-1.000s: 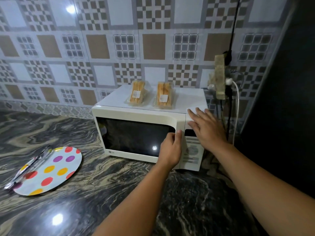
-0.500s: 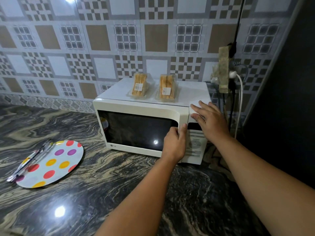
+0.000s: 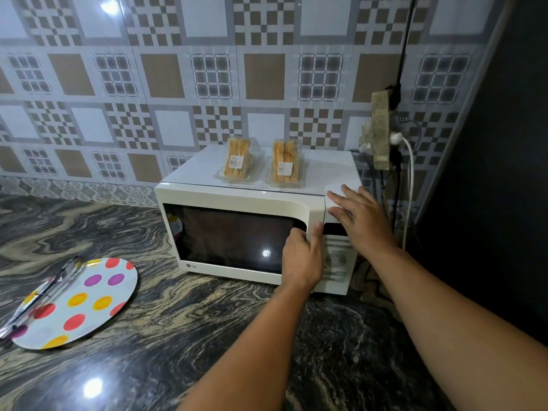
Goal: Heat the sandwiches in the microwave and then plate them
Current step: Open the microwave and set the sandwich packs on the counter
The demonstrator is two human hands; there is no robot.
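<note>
Two packaged sandwiches (image 3: 239, 161) (image 3: 285, 165) lie atop the microwave (image 3: 237, 200), well apart from the dotted plate (image 3: 89, 304) on the tabletop (image 3: 178, 336); left hand (image 3: 302, 256), fingers curled over the door's edge; right hand (image 3: 361, 215), fingers spread flat, bracing the microwave's upper corner; packs probably light, soft-filled, slippery film, best held by their sides.

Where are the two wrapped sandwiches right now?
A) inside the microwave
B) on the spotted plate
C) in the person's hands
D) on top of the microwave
D: both wrapped sandwiches lie side by side on the microwave top, while the spotted plate carries only tongs.
</note>
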